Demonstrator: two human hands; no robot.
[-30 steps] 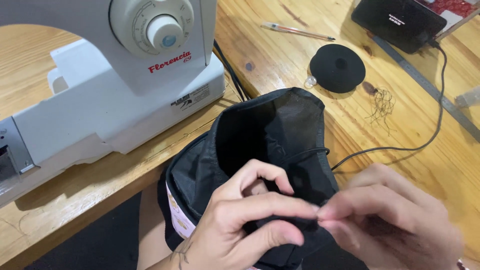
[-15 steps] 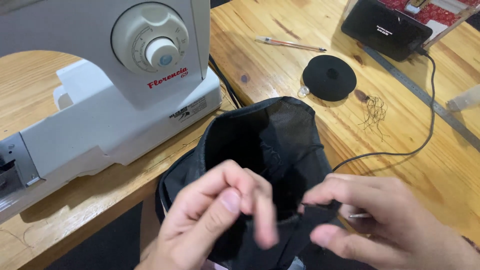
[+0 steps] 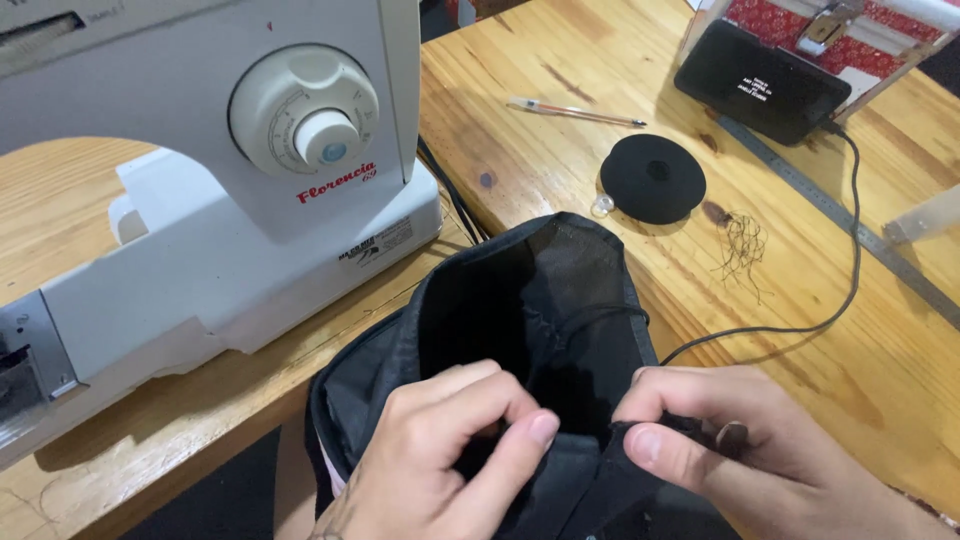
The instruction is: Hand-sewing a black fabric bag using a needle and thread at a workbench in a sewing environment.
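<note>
Both hands, left hand and right hand, pinch the black fabric; a loose thread just beyond them could snag or slip.

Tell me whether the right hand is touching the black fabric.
Touching. The head view shows the right hand pinching the black fabric between thumb and fingers at its near edge, no gap visible.
</note>
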